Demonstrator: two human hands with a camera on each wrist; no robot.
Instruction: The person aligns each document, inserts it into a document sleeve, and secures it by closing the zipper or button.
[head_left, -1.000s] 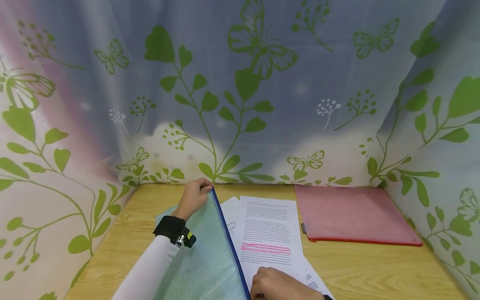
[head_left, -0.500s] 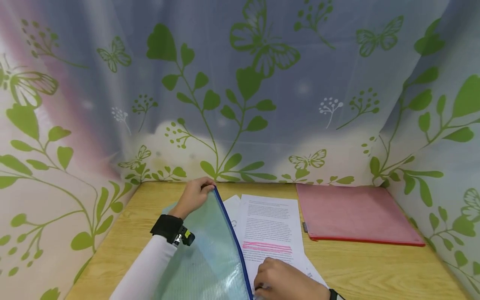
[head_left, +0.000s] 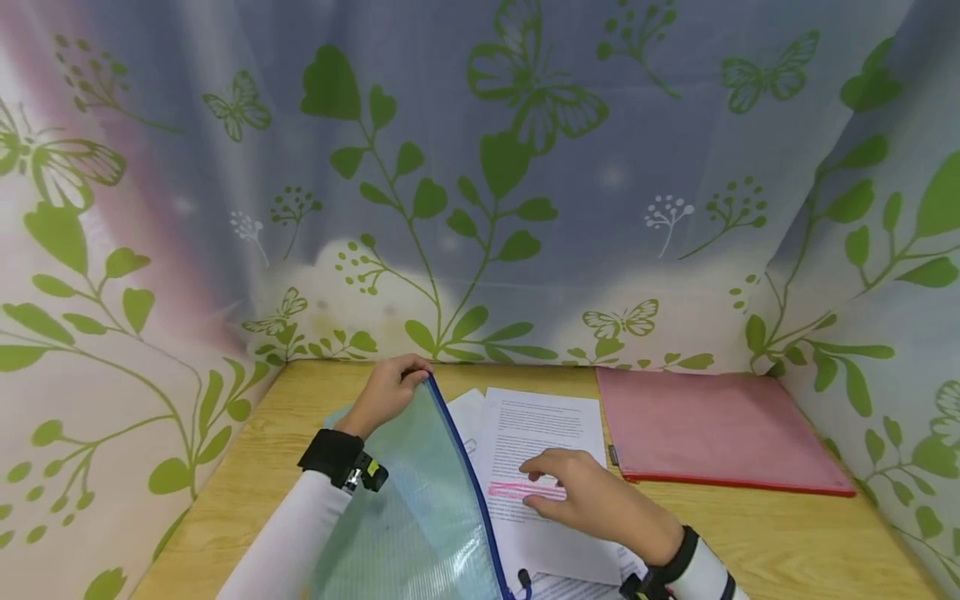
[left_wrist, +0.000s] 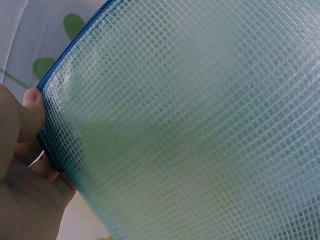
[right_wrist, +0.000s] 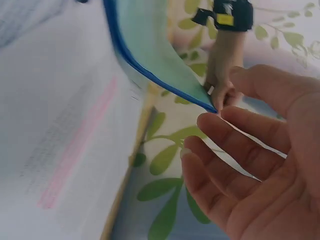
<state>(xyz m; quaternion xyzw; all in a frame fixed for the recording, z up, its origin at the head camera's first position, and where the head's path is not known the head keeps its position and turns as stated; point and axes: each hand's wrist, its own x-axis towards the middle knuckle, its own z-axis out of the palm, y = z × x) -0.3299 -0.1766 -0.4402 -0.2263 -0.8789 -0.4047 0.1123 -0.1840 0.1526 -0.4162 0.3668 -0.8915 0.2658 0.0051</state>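
My left hand (head_left: 386, 396) pinches the far corner of a pale blue-green mesh zipper pouch (head_left: 412, 508), its blue-zippered edge raised toward the papers. The left wrist view shows the thumb pressed on that corner of the mesh (left_wrist: 175, 115). A dark zipper pull (head_left: 523, 577) hangs at the near end of the blue zipper. My right hand (head_left: 585, 492) hovers over a printed sheet (head_left: 543, 425) with pink highlighted lines, its fingers spread from the thumb and nothing between them. In the right wrist view the open right palm (right_wrist: 265, 165) shows beside the blue zipper edge.
More sheets (head_left: 468, 412) lie under the printed one, partly behind the pouch. A pink zipper pouch (head_left: 720, 429) lies flat at the back right of the wooden table (head_left: 757, 550). A leaf-patterned curtain (head_left: 645, 275) closes off the back and both sides.
My right hand has left the near end of the blue zipper and moved up over the highlighted sheet, its fingers opening. The zipper pull now shows. The left hand keeps its hold on the corner.
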